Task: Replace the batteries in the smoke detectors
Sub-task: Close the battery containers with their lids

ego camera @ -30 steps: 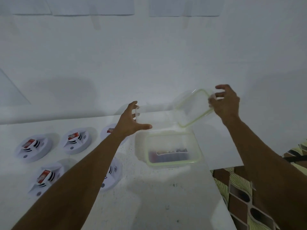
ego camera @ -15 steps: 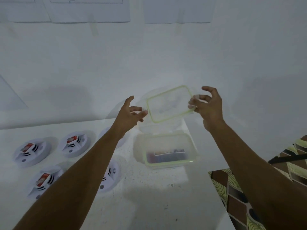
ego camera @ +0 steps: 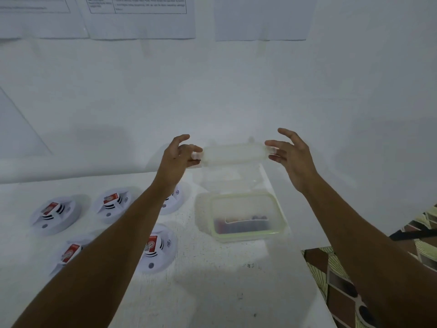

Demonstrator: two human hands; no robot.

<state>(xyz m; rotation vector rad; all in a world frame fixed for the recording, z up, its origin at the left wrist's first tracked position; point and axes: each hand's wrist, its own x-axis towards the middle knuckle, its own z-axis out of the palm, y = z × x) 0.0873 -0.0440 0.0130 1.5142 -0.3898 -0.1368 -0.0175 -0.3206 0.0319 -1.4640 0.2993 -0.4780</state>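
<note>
Both hands hold a clear plastic lid level in the air, seen nearly edge-on. My left hand pinches its left end and my right hand its right end. Below it stands an open clear container with a green rim, with dark batteries lying in its bottom. Several white round smoke detectors lie on the white table to the left, each showing a red battery: one, another, a third. My left forearm hides parts of two more.
The white table ends at its right edge beside the container; a patterned floor lies beyond. A white wall with taped paper sheets rises behind the table.
The lid moved left from my right hand alone to above the container. My left hand rose and took hold of its left end. The lid turned from tilted to level.
</note>
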